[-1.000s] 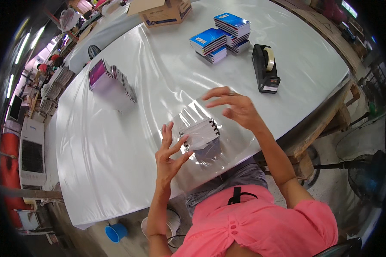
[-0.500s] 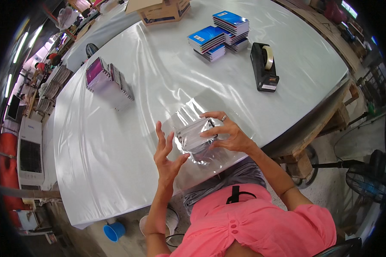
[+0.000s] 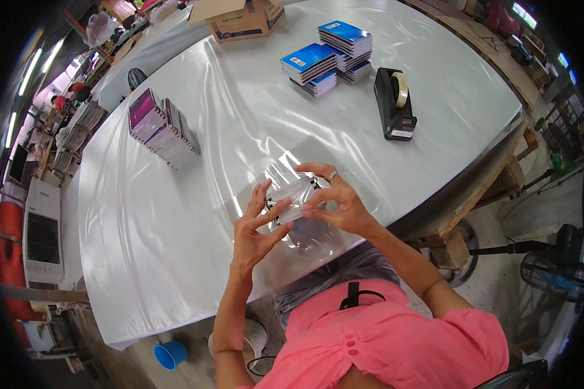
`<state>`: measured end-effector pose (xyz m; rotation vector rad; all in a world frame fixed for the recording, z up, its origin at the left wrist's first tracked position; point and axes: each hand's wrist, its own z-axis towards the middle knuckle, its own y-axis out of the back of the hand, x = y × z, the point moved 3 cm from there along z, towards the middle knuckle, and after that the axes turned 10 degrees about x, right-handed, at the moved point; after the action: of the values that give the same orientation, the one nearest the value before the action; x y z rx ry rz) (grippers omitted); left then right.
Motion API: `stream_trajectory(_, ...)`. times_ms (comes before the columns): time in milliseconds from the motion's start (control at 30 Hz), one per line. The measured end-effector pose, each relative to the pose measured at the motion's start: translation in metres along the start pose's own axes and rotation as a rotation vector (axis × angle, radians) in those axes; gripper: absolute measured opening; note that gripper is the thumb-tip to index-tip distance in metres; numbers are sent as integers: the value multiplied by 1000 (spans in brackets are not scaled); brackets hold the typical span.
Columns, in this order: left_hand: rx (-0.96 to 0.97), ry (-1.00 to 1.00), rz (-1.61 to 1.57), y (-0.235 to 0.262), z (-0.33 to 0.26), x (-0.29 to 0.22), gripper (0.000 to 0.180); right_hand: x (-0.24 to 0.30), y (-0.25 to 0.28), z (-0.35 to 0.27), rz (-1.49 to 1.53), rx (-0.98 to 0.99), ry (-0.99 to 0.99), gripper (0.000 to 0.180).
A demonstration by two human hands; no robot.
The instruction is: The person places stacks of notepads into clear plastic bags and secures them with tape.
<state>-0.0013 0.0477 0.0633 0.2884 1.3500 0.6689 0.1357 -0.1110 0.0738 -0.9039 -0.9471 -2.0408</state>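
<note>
A small bundle, likely spiral notebooks with pale edges and dark binding at its ends (image 3: 293, 193), lies on a sheet of clear plastic film (image 3: 315, 238) near the table's front edge. The film is folded over its top. My left hand (image 3: 256, 227) is at the bundle's left end, its thumb and forefinger closed on the film and the other fingers against the far side. At the right end my right hand (image 3: 345, 204), wearing a ring, grips the film between thumb and fingers, with the forefinger reaching over the far edge. Glare and fingers hide part of the bundle.
A black tape dispenser (image 3: 394, 107) stands to the right, beyond my right hand. Stacks of blue spiral notebooks (image 3: 310, 59) sit farther back. To the left is a pile of purple-covered notebooks (image 3: 164, 129). An open cardboard box (image 3: 246, 23) stands at the far edge.
My left hand has moved right onto the bundle, its spread fingers closing on the film. My right thumb and fingers have shifted slightly left over the top.
</note>
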Motion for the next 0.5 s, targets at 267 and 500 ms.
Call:
stream_trajectory(267, -17, 50, -192, -3, -3, 5, 52, 16, 28, 0, 118, -48, 24, 28)
stream_trajectory(500, 9, -4, 53, 4, 2, -8, 50, -13, 8, -10, 28, 61, -111, 37)
